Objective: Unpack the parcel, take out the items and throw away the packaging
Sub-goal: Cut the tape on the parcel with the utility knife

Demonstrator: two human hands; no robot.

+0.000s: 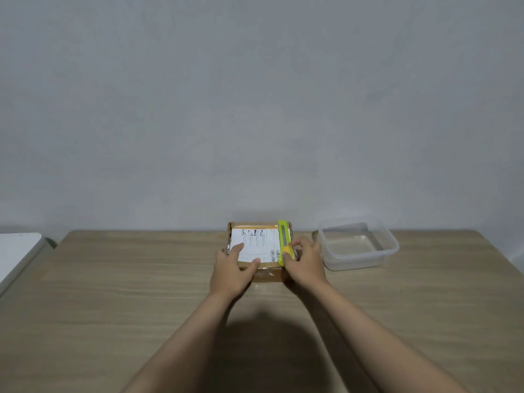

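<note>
From the head camera, the parcel sits just below the middle of the frame, at the far edge of the wooden counter and close against the grey wall. It is a flat brown cardboard box with a white shipping label over most of its top.

A yellow-green box cutter lies along the right edge of the parcel's top, running away from the camera. The right hand pinches its near end between thumb and fingers. Whether the blade is out is hard to tell at this size. The left hand rests on the parcel's near left corner, fingers fairly straight on the label and thumb along the front edge, a loose open grip pressing the box down.

Just right of the parcel and the right hand stands a clear plastic container, near but apart from both. At the left edge of the frame a white surface juts in beside the counter.

Bare counter spreads to the left of the parcel and across the whole lower frame around both forearms.
</note>
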